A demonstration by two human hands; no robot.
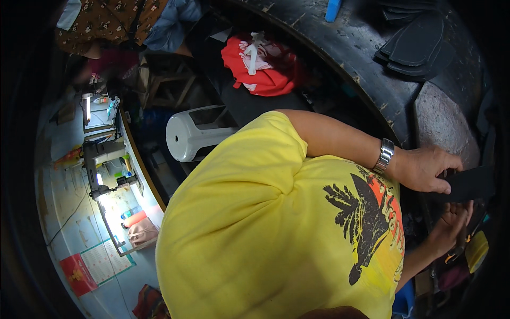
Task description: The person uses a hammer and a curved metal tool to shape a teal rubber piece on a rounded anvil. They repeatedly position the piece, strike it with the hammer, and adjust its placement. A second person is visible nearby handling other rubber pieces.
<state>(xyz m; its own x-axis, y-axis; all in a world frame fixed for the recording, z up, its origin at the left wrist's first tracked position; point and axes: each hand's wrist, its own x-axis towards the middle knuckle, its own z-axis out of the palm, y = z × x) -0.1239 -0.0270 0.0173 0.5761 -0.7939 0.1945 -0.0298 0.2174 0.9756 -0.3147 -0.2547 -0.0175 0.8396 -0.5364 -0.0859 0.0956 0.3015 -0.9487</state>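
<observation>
My left hand (427,168), with a metal-band watch (384,155) at its wrist, pinches a flat black sheet piece (465,184) between thumb and fingers. Just below that piece is my right hand (449,228), its fingers stretched out and its fingertips at the lower edge. Whether those fingertips touch the piece is hard to see. A grey, worn slab (445,119) lies beside my left hand. Farther up on the dark table (340,40) rests a stack of black sole-shaped pieces (417,48), similar in colour to the held one.
Below my right hand are a tool with an orange and black handle (452,258) and a yellow object (477,251). A white plastic stool (186,135) stands behind me, near a red bundle (260,66). To the left, lamps light a pale bench (64,210). Another person's patterned garment (106,24) shows at top left.
</observation>
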